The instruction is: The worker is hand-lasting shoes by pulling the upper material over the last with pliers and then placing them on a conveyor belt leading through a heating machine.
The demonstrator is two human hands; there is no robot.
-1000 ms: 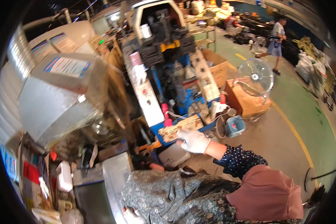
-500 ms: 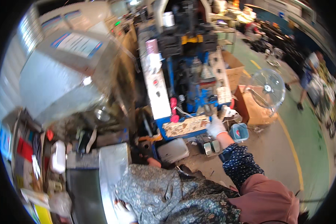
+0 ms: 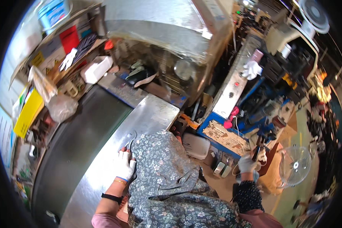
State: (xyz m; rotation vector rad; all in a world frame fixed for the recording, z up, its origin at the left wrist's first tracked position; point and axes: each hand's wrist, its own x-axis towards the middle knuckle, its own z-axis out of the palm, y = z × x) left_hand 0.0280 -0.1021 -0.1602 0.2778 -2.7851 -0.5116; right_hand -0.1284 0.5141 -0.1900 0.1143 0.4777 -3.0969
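My left hand, in a white glove with bare fingertips, is over the shiny metal tabletop beside my floral apron. A thin dark curved piece sticks up between its fingers and thumb, which close on it. My right hand, also gloved in white, reaches out to the near right corner of the blue machine. Dark and brownish shapes lie just past its fingers. Blur hides whether those fingers grip anything.
A dark conveyor belt runs along the metal top. Behind stands a big metal hood. A white tray and foot pedals sit below the machine. Right of it are a round fan and a cardboard box.
My view has swung left, so the belt and metal top fill more of it. My left hand now shows fully with the dark piece. My right hand stays near the machine's corner.
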